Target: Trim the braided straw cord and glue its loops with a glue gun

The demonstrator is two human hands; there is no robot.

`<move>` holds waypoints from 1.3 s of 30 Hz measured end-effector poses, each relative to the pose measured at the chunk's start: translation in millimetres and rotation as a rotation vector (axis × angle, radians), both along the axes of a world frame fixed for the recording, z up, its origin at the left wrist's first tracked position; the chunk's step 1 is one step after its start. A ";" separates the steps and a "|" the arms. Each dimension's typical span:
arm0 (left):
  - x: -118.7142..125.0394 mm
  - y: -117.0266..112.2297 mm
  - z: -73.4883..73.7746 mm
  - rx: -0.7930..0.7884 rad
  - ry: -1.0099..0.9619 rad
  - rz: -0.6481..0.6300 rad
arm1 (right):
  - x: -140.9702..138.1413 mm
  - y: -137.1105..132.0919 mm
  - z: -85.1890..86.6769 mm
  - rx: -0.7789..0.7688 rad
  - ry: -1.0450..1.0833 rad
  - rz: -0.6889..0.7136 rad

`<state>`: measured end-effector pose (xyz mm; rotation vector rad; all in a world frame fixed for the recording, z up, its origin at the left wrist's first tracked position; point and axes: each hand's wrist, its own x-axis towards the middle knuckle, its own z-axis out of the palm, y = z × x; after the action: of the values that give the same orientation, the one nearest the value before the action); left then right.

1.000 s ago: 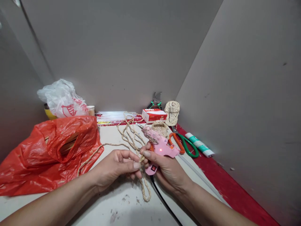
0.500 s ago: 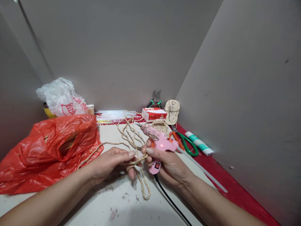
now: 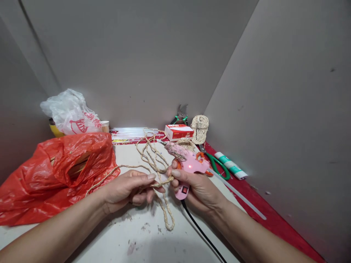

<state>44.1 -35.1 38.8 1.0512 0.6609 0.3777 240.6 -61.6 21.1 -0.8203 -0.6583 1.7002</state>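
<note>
My left hand (image 3: 128,188) pinches a strand of braided jute rope (image 3: 164,204) between thumb and fingers, low over the white table (image 3: 153,241). Just to its right, my right hand (image 3: 199,191) is wrapped round the grip of a pink glue gun (image 3: 186,162) whose red light is on; its thumb and forefinger also press on the rope. The gun's nozzle points to the back left. A black cord (image 3: 203,233) runs from the gun toward me. More rope lies in loose loops (image 3: 149,153) behind my hands.
A red plastic bag (image 3: 55,171) lies at the left, a white bag (image 3: 70,115) behind it. At the back are clear glue sticks (image 3: 131,133), a small red-and-white box (image 3: 178,131), pliers (image 3: 181,113), a woven jute piece (image 3: 200,129), scissors (image 3: 218,166) and a striped roll (image 3: 230,166). Grey walls close in all round.
My hands have moved slightly up and away from me, and the rope between them is now pulled level instead of hanging. The glue gun has tilted a little and shifted with my right hand.
</note>
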 end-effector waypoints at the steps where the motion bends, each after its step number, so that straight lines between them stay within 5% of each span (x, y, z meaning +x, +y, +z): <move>1: -0.7 0.4 -0.3 -0.012 0.000 -0.006 | 0.0 -0.3 0.6 0.001 -0.005 0.017; 12: 0.9 -2.2 4.2 0.002 0.062 -0.004 | 1.3 -0.3 -3.8 0.100 -0.090 -0.036; 19: 8.6 -9.1 -3.0 0.367 0.145 0.158 | 1.3 -0.7 1.8 0.184 -0.251 -0.100; 25: 10.9 -16.8 -4.3 0.643 0.219 0.054 | -3.4 -4.4 1.3 0.181 -0.302 -0.203; 30: 12.3 -18.3 -10.0 0.331 0.164 -0.087 | -5.2 -7.1 2.4 0.184 -0.363 -0.184; 39: 15.3 -17.2 -13.8 0.064 -0.063 0.064 | -5.3 -9.9 -6.0 0.235 -0.407 0.003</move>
<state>59.3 -52.2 25.1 1.0759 0.6302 0.4882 235.3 -71.5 15.1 -1.0037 -1.1140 1.4327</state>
